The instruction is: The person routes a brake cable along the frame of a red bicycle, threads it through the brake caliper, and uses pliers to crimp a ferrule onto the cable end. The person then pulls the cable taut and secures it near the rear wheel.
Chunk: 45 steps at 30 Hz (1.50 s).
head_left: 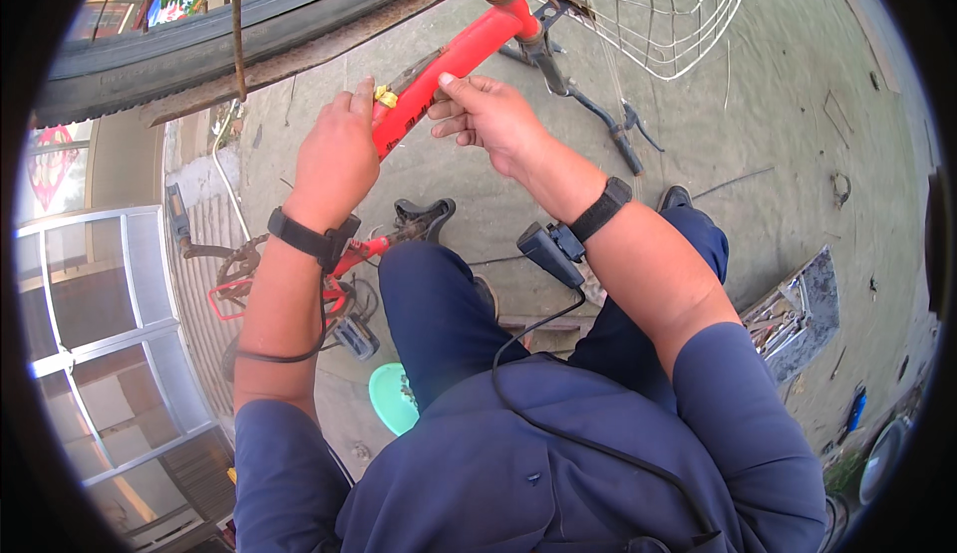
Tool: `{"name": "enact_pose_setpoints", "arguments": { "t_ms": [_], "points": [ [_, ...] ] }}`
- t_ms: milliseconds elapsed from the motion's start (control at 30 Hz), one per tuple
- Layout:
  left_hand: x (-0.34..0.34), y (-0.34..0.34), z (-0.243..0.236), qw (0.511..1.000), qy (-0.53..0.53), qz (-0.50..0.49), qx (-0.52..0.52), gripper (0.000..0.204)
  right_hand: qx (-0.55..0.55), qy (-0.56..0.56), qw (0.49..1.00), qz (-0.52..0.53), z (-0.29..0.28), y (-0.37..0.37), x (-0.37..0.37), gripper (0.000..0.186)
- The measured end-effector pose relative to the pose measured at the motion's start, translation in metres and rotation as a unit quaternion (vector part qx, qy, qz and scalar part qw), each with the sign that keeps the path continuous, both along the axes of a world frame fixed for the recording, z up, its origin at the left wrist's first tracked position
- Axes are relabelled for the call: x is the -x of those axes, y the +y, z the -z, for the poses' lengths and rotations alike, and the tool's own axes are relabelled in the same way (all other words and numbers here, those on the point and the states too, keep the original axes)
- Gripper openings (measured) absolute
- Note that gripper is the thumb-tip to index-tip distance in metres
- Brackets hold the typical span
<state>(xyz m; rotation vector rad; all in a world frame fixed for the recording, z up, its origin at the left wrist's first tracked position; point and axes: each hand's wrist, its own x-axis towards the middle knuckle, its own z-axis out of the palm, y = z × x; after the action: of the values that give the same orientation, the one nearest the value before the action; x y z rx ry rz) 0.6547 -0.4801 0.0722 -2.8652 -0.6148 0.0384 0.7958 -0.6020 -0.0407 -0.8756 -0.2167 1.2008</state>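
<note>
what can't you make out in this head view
All in the head view:
- Left hand: palm and any grip hidden by its own back.
- Right hand: anything thin pinched there is too small to tell.
- Yellow piece: too small to identify.
- Bicycle wheel: cut off by the upper edge.
- Green basin: partly hidden by the left leg.

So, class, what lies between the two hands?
In the head view, a red tube and a yellow piece lie between the left hand and the right hand.
</note>
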Motion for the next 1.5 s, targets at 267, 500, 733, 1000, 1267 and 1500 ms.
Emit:
{"name": "enact_pose_setpoints", "arguments": {
  "t_ms": [267, 500, 733, 1000, 1267, 1500],
  "points": [
    [0.014, -0.001, -0.005, 1.000, -0.025, -0.014, 0.011, 0.053, -0.014, 0.001, 1.000, 0.026, -0.001, -0.007, -0.006, 0.035],
    [0.035, -0.057, -0.022, 0.904, -0.110, -0.170, 0.378, 0.052, -0.019, -0.032, 0.999, -0.003, -0.007, -0.017, 0.001, 0.036],
    [0.002, -0.095, 0.019, 0.589, -0.183, -0.275, 0.738, 0.048, -0.026, -0.082, 0.996, -0.031, -0.008, -0.025, 0.003, 0.037],
    [-0.017, -0.095, 0.027, 0.492, -0.192, -0.251, 0.812, 0.065, 0.045, -0.073, 0.996, -0.024, -0.024, -0.039, -0.006, 0.030],
    [-0.014, -0.086, 0.030, 0.457, -0.209, -0.204, 0.840, 0.067, 0.051, -0.069, 0.996, -0.036, -0.031, -0.039, -0.009, 0.035],
    [-0.012, -0.079, 0.035, 0.436, -0.202, -0.198, 0.854, 0.067, 0.070, -0.095, 0.992, -0.038, -0.028, -0.036, -0.010, 0.036]
  ]
}}
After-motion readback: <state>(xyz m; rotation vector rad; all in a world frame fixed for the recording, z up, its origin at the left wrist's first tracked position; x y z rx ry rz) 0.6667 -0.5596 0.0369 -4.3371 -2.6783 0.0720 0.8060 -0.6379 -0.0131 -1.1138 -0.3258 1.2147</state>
